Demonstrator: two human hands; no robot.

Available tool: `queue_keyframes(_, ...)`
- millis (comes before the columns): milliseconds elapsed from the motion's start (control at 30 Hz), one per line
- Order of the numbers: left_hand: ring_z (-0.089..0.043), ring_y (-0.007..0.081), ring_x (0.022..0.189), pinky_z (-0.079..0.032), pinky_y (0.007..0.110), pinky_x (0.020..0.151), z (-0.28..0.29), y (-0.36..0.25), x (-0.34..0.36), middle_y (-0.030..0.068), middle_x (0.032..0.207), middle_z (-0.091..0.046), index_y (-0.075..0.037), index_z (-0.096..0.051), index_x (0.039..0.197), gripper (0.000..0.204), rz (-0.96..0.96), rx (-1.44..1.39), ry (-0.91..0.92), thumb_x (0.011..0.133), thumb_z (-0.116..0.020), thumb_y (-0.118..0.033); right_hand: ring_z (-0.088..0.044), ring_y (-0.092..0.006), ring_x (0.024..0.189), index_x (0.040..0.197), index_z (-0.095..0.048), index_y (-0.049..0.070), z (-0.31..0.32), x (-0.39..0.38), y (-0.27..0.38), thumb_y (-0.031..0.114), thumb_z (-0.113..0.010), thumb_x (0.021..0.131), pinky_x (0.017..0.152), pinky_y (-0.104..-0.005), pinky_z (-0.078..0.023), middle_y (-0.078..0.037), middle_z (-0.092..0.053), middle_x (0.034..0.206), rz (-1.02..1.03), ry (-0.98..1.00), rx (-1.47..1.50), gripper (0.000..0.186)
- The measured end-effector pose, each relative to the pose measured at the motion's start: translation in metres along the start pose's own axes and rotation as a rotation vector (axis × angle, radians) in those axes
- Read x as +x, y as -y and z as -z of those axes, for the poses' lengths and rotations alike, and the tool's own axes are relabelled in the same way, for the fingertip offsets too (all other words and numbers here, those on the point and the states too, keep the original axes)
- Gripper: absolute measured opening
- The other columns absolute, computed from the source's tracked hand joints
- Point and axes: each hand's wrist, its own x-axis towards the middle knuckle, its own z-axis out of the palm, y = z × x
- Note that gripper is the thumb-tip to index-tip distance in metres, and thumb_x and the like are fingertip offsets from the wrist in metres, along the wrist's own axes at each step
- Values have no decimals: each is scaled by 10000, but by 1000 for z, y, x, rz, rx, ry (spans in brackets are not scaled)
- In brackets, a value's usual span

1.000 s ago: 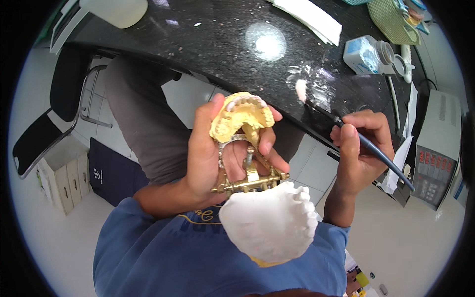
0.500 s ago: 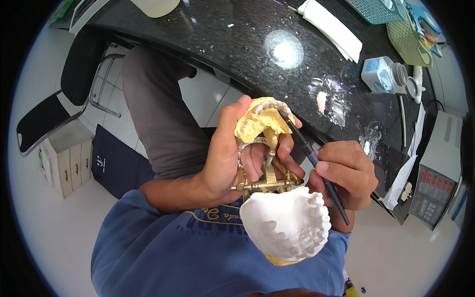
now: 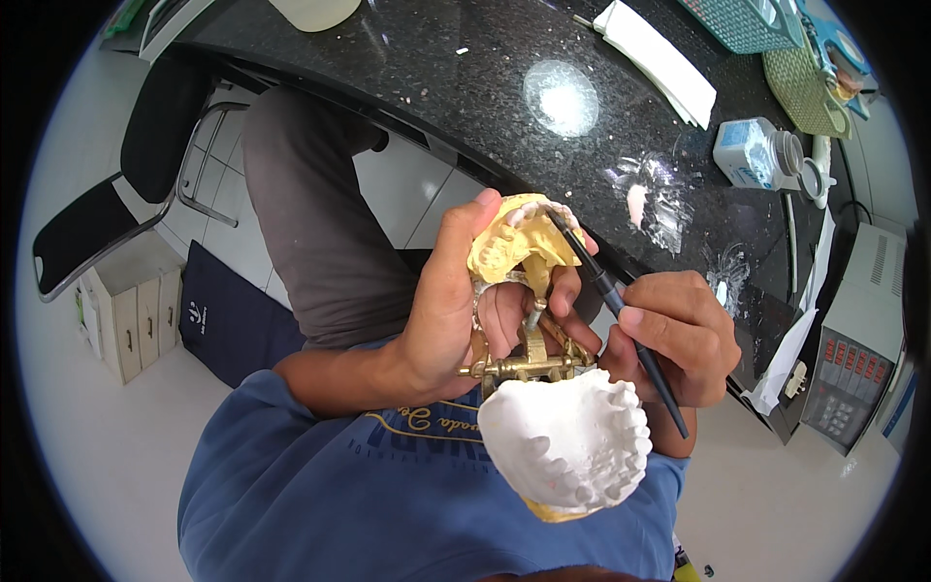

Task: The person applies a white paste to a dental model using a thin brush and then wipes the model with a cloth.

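Can see on the speckled black stone counter (image 3: 436, 68) smeared white powder (image 3: 666, 225) and, toward the counter's right end, a squarish white plastic jar (image 3: 745, 155), blue-labelled with print. Clamping in the left hand (image 3: 441, 315), thumb uppermost, off the counter's near edge, a yellow plaster dental cast (image 3: 504, 247), joined by a brass hinge (image 3: 529, 367) to a white plaster cast (image 3: 558, 432). Pinching in the right hand (image 3: 684, 339) a slim black tool (image 3: 609, 293), tip at the yellow cast's teeth.
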Motion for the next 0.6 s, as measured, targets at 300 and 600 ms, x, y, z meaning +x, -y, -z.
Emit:
queue_keyframes(300,-652,298,725,-551,391,667,0,0,0,100,758,-521,-7,-500,1106,641,4,20,-1,934,-252,-572,-598,-213,587,937,-586,-13,3,0,0,24,-688,779,497,-292,-455,-144,-621,752,-6,10,28,192)
queue_keyframes(600,-648,297,723,-550,395,680,-1,-1,0,101,755,-521,6,-504,1112,657,3,19,-7,934,-246,-571,-636,-217,606,892,-618,4,1,2,4,-42,-751,654,525,-301,-536,-121,-635,714,-69,-17,24,276)
